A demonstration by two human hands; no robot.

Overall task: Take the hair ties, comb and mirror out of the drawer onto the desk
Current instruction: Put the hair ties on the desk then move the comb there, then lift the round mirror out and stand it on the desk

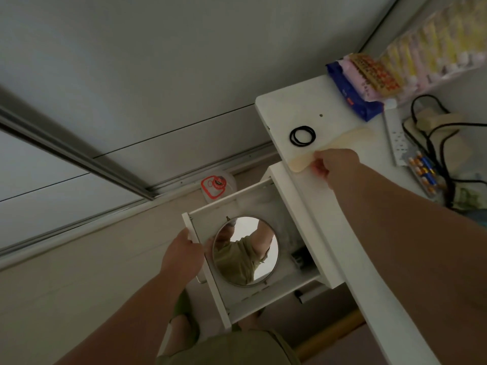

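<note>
The comb (334, 146) is a pale cream, smooth, flat thing w/ a curvy shape, lying on the white bench (287, 109). Its long side runs from the bench's front edge, near the drawer, up & to the right toward the back. The right hand (333, 164) is closed on the comb's near end, thumb & fingers pinching it at the bench edge. Just beside the comb, to the left, sit the hair ties (302, 136): thin black round loops, stacked flat in a little pile on the bench, not touching the hand. The drawer (268, 301) is white, boxy & pulled open under the bench, its long side pointing out toward the person. The mirror (246, 250) lies flat inside it, face up, round w/ a thin metal rim & shiny glass that shows an arm & a green top. The left hand (183, 252) is curled on the drawer's front panel at the left corner, fingers wrapped over its edge. A small dark thing lies in the drawer right of the mirror; can't tell what it is. At the back of the bench sits a blue soft pack (350, 93), w/ black cords (432, 133) to the right.
</note>
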